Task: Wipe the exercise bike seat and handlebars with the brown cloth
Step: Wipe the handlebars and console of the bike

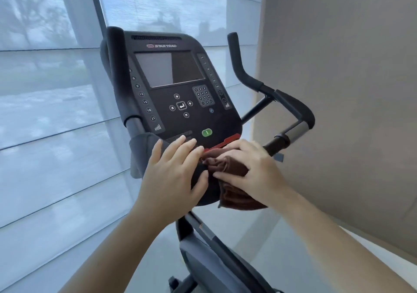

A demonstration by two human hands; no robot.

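Observation:
The brown cloth (234, 186) is bunched over the centre of the black handlebars (291, 105), just below the bike's console (178, 85). My right hand (248, 168) presses down on the cloth with fingers curled around it. My left hand (173, 175) lies flat beside it on the handlebar's middle pad, fingertips touching the console's lower edge. The right handlebar loops up and out to the right; the left grip (117, 67) rises beside the console. The seat is out of view.
The bike's frame and grey housing (209, 259) run down below my arms. A window with a translucent blind (49, 112) fills the left. A beige wall (349, 89) stands close on the right.

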